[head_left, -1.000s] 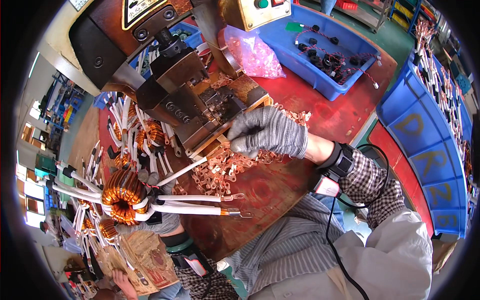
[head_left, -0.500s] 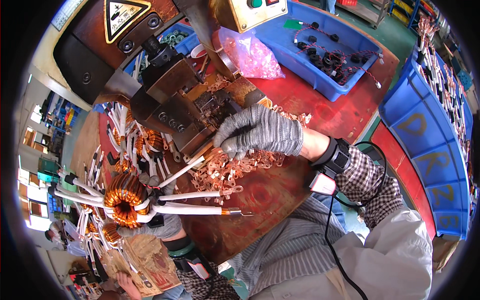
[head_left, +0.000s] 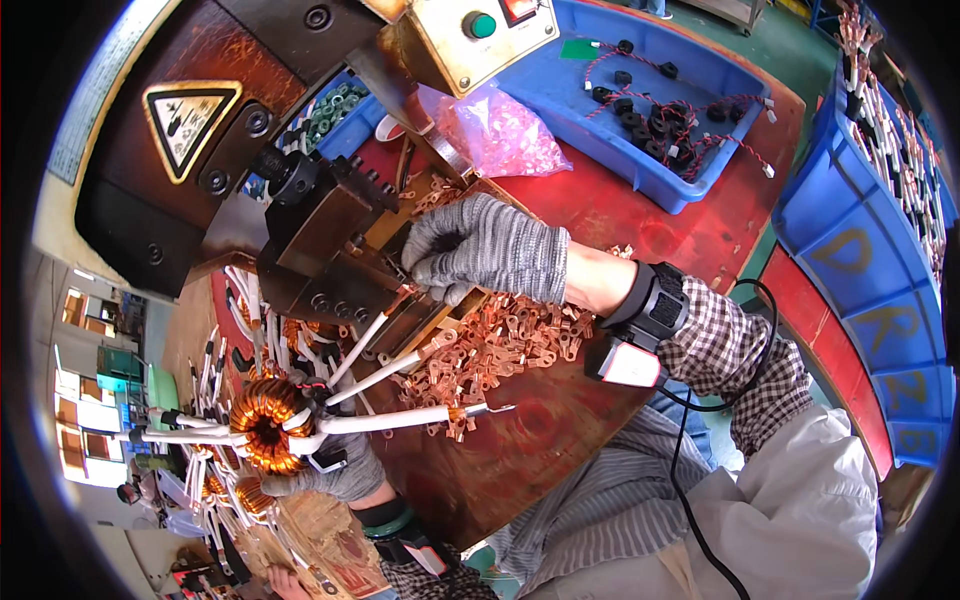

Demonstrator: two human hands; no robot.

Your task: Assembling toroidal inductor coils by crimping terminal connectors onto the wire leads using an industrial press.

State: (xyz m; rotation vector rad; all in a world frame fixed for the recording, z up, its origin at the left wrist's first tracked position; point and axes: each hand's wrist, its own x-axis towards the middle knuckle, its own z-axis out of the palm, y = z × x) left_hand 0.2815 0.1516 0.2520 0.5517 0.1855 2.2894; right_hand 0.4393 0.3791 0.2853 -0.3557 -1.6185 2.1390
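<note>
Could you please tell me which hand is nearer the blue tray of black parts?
Right: the right hand is at the machine, below-left of the blue tray; the left hand, holding the copper-wound coil, is farther down and left.

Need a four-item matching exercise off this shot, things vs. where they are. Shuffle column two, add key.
Things
1. Orange copper-wound ring coil
2. Gray-gloved right hand
3. Small loose copper ring terminals
4. Small black parts with thin red wires

Places
A. In the shallow blue plastic tray
B. At the dark metal press
C. In the gray-gloved left hand
D. Heaped on the worn red tabletop

Pairs: 1-C, 2-B, 3-D, 4-A
</note>
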